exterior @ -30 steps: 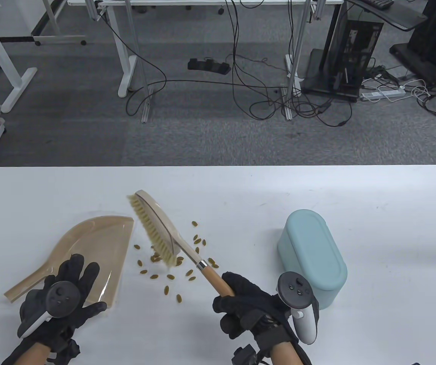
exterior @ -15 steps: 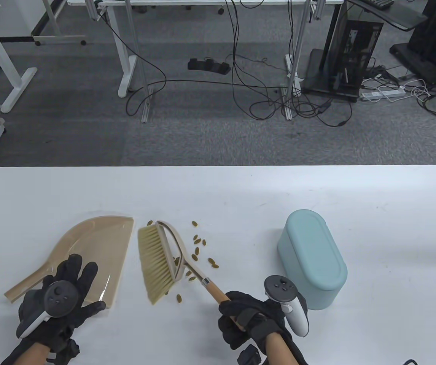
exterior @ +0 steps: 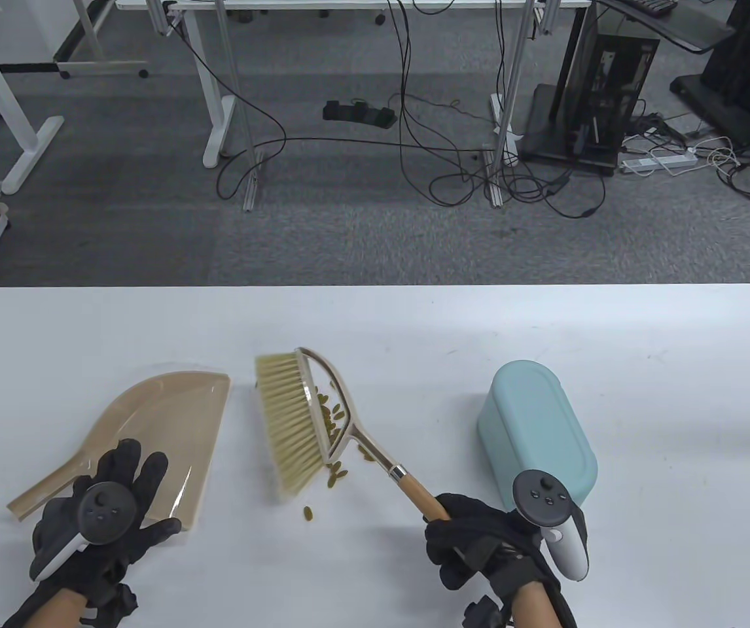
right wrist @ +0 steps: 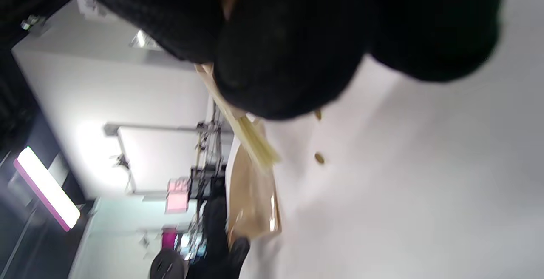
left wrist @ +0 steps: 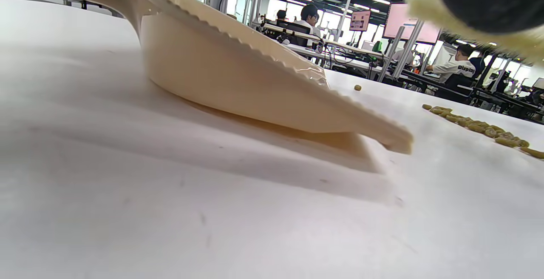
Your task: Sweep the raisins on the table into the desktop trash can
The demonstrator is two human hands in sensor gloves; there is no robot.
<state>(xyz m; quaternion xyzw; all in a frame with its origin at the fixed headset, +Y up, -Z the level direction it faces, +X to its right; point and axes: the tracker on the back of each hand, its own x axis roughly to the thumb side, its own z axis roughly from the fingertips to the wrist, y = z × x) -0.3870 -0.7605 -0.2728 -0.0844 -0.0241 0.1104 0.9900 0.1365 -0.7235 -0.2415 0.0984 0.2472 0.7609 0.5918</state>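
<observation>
Left hand (exterior: 110, 523) spread flat, pressing on dustpan (exterior: 152, 438) near table's (exterior: 414, 327) front-left edge. Right hand (exterior: 480, 546) gripping brush (exterior: 296, 425) handle. Raisins (exterior: 329, 418) bunched behind bristles, one stray (exterior: 308, 513) nearer front edge; teal trash can (exterior: 535, 441) right of centre. Likely to scatter or skip strays. Partly hidden under brush frame.

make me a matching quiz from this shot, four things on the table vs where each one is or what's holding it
Things:
1. brush
2. dustpan
3. trash can
4. raisins

Places or states:
A. under the left hand, lip raised off the table
B. gathered just right of the bristles
C. handle gripped by the right hand
D. standing at the right, untouched

Pairs: 1-C, 2-A, 3-D, 4-B
</observation>
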